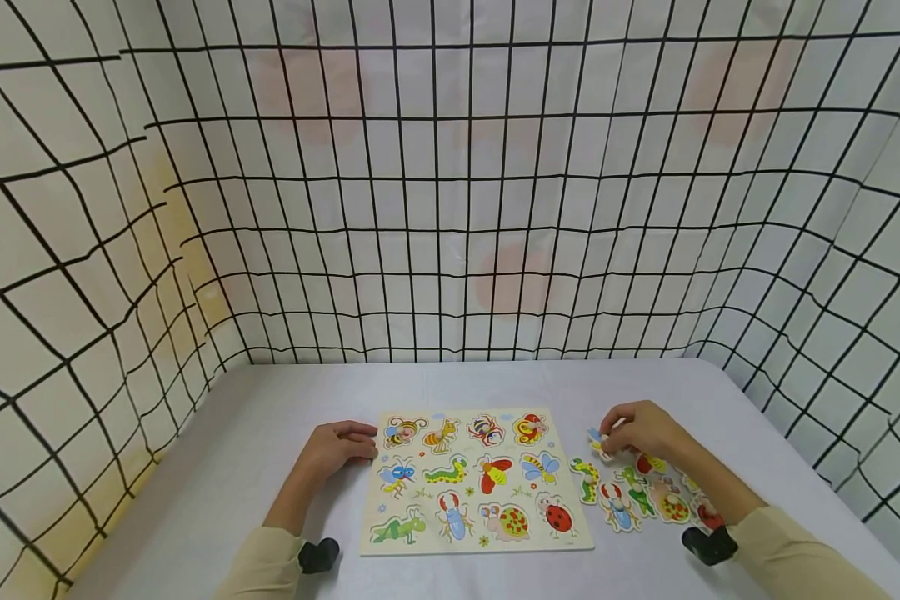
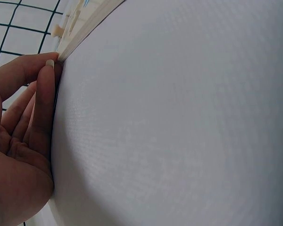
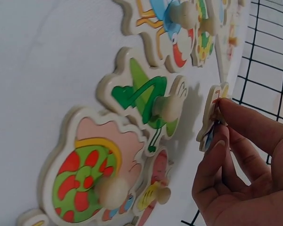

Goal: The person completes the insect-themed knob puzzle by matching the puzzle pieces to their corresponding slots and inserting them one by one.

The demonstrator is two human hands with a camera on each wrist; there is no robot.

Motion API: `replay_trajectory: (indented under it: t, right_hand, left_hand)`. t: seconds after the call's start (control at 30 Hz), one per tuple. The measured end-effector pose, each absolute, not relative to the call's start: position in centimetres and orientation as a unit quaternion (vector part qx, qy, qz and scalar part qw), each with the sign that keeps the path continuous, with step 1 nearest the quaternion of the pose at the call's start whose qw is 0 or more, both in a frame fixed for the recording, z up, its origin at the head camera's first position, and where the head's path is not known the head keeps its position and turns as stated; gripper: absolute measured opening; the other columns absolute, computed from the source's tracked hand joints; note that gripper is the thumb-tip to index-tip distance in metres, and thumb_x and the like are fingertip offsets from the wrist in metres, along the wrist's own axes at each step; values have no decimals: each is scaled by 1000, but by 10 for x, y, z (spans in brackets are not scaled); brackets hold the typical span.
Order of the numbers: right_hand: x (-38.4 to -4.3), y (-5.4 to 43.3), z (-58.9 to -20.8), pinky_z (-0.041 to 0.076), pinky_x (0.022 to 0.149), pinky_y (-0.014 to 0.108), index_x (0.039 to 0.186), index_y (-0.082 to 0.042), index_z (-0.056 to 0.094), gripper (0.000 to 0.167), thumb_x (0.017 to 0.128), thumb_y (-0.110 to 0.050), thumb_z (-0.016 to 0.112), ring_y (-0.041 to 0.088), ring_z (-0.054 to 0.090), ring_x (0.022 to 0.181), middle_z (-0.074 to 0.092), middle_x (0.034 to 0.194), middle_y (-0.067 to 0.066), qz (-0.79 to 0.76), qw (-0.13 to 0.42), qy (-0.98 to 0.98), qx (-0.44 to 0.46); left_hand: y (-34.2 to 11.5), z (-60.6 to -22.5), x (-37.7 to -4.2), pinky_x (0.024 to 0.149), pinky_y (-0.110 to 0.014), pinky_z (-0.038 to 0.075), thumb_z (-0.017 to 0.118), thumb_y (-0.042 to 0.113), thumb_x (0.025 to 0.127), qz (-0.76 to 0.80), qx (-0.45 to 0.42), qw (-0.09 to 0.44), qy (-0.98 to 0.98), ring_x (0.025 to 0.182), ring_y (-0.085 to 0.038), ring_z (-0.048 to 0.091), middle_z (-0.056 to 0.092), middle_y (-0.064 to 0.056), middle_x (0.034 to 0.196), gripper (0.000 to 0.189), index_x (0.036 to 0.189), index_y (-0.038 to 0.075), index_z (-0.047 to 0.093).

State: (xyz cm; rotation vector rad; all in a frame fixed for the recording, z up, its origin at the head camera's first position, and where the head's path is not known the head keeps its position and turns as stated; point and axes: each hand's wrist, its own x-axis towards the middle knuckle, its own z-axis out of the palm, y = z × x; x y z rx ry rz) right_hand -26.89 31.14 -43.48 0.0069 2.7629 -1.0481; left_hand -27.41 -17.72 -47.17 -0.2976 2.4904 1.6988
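Observation:
My right hand (image 1: 641, 429) is over the right part of the table, pinching a small wooden puzzle piece (image 3: 208, 113) between thumb and fingers. The piece has blue and yellow on it and is tilted nearly edge-on in the right wrist view. Under and beside that hand lie loose knobbed insect pieces, among them a caterpillar (image 1: 587, 482), a stag beetle (image 1: 619, 508), a grasshopper (image 3: 144, 96) and a snail (image 3: 89, 174). At the table's middle lies a puzzle board (image 1: 468, 492) printed with insects. My left hand (image 1: 335, 450) rests on the table, fingertips touching the board's left edge.
A ladybug piece (image 1: 708, 512) lies partly behind the right forearm. At the board's upper left, a bee (image 1: 402, 432) carries a knob. White table cloth (image 1: 195, 500) surrounds the board, and black-gridded white walls (image 1: 457, 200) enclose the back and sides.

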Motion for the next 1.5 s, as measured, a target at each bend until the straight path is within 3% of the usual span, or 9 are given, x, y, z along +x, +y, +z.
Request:
replay_trajectory:
  t: [0.37, 1.07, 1.5]
  right_hand:
    - [-275, 297, -432, 52, 69, 32, 97, -6, 72, 22, 80, -17, 81, 19, 61, 75, 72, 80, 3, -372, 100, 923, -8]
    - [-276, 275, -424, 54, 72, 34, 99, -5, 74, 23, 79, -15, 80, 22, 61, 78, 73, 88, 3, -372, 95, 923, -14]
    - [-279, 261, -424, 53, 70, 33, 98, -3, 75, 21, 80, -12, 80, 20, 60, 75, 72, 82, 3, -386, 94, 917, -37]
  left_hand:
    - [-177, -473, -273, 71, -26, 54, 79, 9, 83, 551, -94, 51, 828, 75, -18, 68, 77, -4, 88, 28, 111, 7, 75]
    - [-175, -472, -273, 70, -25, 54, 78, 8, 84, 555, -98, 51, 825, 76, -17, 67, 76, -4, 87, 28, 112, 7, 75]
    - [-176, -473, -274, 72, -26, 54, 80, 9, 83, 554, -98, 51, 825, 78, -18, 67, 76, -3, 87, 28, 110, 9, 76]
